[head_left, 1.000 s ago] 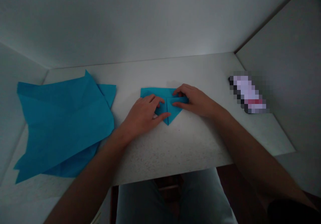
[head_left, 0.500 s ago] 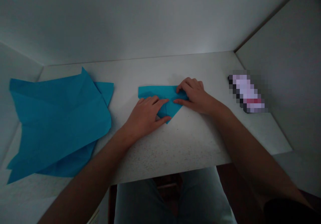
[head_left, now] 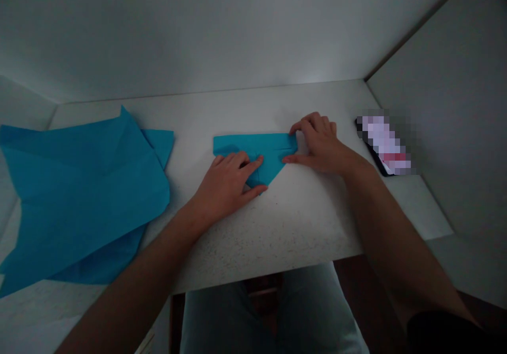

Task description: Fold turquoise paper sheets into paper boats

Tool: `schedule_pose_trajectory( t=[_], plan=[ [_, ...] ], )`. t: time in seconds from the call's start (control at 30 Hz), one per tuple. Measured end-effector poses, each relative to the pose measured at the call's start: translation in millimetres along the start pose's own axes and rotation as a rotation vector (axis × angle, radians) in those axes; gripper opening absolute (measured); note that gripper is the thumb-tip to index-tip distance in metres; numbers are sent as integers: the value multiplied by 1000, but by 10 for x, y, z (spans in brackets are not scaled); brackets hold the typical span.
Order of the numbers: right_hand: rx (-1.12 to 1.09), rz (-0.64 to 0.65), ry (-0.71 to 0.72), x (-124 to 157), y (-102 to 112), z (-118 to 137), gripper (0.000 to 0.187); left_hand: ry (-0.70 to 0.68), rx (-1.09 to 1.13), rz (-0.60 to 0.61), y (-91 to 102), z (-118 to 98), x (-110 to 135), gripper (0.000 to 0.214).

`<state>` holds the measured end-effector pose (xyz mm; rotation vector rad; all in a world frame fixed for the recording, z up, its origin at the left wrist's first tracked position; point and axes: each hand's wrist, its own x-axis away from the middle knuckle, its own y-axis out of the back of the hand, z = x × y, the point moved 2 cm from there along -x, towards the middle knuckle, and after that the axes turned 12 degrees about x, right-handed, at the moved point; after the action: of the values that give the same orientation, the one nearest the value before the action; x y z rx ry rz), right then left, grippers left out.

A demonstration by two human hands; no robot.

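Observation:
A folded piece of blue paper (head_left: 273, 145) lies on the white table, with a straight band along its far side and a point toward me. My left hand (head_left: 229, 179) rests flat on its left and near part, thumb and index finger spread. At the right end of the paper, my right hand (head_left: 319, 142) touches the far corner with its index finger and the near edge with its thumb. Those two fingertips are apart, while the other fingers are bent. The left hand's palm hides part of the paper.
Large loose sheets of blue paper (head_left: 87, 190) lie overlapping at the left of the table (head_left: 237, 253). A phone (head_left: 382, 145) with a blurred screen lies at the right, near the side wall (head_left: 443, 105). A wall (head_left: 206, 31) rises behind the table.
My right hand has slid rightward along the folded paper to its right end, uncovering a crease there. My left hand keeps its place on the paper. The whole view has shifted slightly.

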<state>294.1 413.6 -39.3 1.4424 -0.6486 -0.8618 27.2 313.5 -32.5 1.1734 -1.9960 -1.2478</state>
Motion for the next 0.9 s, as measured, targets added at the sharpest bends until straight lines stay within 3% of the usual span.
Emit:
schedule_pose_trajectory(
  t=[0.13, 0.27, 0.53, 0.7, 0.8, 0.9],
  plan=[
    [22, -85, -83, 6, 11, -282, 59, -8, 18, 16, -6, 19, -1, 65],
    [-76, -130, -57, -31, 102, -247, 38, -51, 54, 0, 21, 78, 17, 65],
    [-198, -45, 134, -36, 87, -47, 53, 0, 8, -160, 96, 98, 33, 63],
    [-240, -8, 238, -53, 148, 47, 38, 107, 31, -310, 150, 188, 41, 126],
    [-250, -10, 304, -55, 196, 96, 28, 114, 49, -300, 210, 269, 49, 136],
    [-287, 9, 359, -59, 206, 111, 24, 95, 49, -270, 264, 303, 54, 129]
  ],
)
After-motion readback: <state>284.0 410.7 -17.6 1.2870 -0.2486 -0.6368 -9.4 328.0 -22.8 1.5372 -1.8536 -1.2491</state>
